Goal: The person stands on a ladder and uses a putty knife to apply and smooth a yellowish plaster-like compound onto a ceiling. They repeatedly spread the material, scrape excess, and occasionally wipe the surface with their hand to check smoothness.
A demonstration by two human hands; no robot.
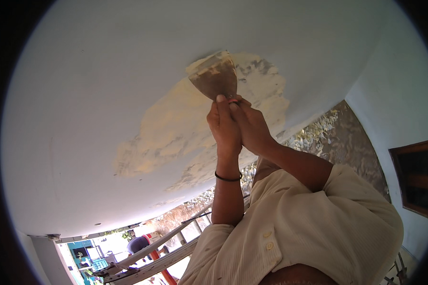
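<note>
A wide putty knife (214, 73) with a smeared metal blade is held upright against the pale grey surface (81, 104), its broad edge at the upper part of a patchy cream layer of filler (161, 123). My left hand (223, 128) and my right hand (252, 126) are closed together round its handle, just below the blade. The left thumb rests at the blade's base, and most of the handle is hidden by my fingers. A dark band circles my left wrist.
A metal ladder (142, 266) slants below me at the lower left, with a partly hidden blue and red shape behind it. Leaf-strewn ground (314, 133) shows beyond the surface's edge. A wooden-framed window (413, 175) is in the wall at the right.
</note>
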